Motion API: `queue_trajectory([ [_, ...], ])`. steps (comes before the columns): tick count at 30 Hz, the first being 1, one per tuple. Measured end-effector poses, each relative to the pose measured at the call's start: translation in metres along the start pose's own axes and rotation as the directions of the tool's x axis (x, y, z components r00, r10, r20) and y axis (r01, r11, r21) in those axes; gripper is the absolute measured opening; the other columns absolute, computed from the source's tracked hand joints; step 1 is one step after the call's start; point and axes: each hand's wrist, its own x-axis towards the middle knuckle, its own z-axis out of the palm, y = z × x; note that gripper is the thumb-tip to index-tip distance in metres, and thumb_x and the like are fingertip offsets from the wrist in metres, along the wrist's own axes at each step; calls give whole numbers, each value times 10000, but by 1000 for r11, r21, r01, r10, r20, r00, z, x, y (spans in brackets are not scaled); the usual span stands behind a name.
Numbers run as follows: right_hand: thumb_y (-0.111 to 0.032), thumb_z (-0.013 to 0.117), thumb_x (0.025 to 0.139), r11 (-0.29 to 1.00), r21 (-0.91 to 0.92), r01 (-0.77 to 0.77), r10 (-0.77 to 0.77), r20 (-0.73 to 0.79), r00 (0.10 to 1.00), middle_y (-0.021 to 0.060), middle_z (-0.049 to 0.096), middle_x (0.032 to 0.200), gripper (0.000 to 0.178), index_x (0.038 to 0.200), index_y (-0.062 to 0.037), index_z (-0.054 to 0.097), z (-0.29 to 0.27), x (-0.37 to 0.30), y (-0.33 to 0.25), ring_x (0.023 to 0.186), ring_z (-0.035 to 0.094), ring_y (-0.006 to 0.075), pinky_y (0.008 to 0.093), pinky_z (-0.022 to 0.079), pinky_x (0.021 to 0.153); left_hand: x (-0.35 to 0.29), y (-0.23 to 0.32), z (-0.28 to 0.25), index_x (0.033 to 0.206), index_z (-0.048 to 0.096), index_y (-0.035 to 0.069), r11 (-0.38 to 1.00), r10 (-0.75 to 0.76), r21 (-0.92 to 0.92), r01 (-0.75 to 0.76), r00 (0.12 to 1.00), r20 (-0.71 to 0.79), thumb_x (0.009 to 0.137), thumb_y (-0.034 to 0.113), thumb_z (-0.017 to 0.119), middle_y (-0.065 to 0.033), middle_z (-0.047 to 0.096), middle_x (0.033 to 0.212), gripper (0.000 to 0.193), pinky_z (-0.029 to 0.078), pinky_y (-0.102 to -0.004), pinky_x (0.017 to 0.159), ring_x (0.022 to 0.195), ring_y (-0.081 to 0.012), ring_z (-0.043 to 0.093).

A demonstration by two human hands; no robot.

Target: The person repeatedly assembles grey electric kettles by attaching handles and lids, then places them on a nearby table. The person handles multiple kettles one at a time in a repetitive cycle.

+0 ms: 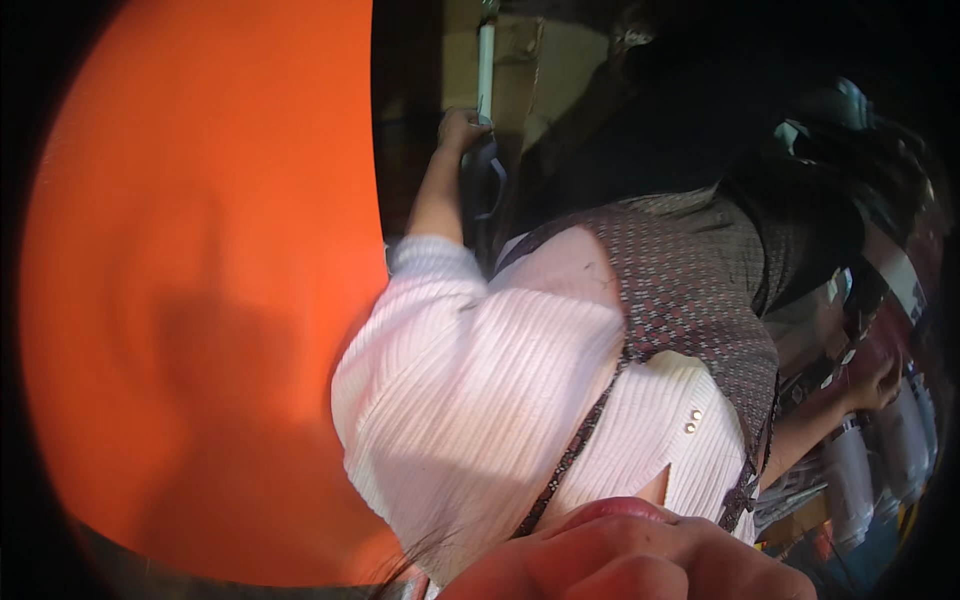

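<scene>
Fingers of the left hand [464,130] right there at the pale rod's [486,75] lower end, grip too dim to call, patterned apron [690,280] across the middle, right hand [876,382] beside translucent cylinders [850,480], its fingers blurred, hold unclear.

One fisheye camera on the wearer's head looks steeply down along the body, dark around its rim. The lower face [570,560] is closest, at the bottom edge; a white ribbed top [480,390] fills the middle, a smooth orange surface [220,260] the left; the bare left hand [461,131] sits farther off, near the top.
</scene>
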Motion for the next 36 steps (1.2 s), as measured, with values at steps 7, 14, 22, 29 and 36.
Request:
queue_trajectory([
  [7,-191,606,1003,733,514,-444,113,552,826,107,717,1135,267,1227,-70,685,94,-2,-143,1040,691,186,320,539,916,-53,213,-206,674,671,82,508,654,280,-814,153,-741,601,287,926,-102,659,1124,335,557,-372,754,946,-264,667],
  [14,-505,432,1049,-84,775,-626,408,600,688,75,633,1172,555,1289,-22,563,163,53,-227,1105,584,183,338,423,1005,-140,338,-266,733,636,-10,-373,263,-86,-924,-16,-965,766,376,862,-237,571,1250,449,493,-457,902,1093,-380,591],
  [22,-402,610,995,423,777,-466,771,-39,635,6,694,791,409,833,-43,720,85,63,-97,744,622,52,228,476,636,-117,360,-215,966,712,-36,53,997,-686,-725,81,-8,865,388,767,-201,676,1124,439,484,-420,979,1118,-299,633],
  [29,-434,602,996,-88,789,-608,30,612,790,77,727,974,449,991,-12,754,191,100,-113,945,638,105,299,510,848,-114,567,-199,1289,635,83,-178,898,135,-975,-217,-382,869,390,751,-146,604,1299,533,424,-371,1053,1257,-258,549],
  [36,-532,785,739,883,-249,-398,428,76,901,72,696,1080,493,1051,-151,758,157,82,107,1052,621,294,411,508,925,-58,610,-166,759,659,40,313,904,-545,-778,420,-81,844,446,782,-25,594,662,432,425,-231,602,608,-101,560],
])
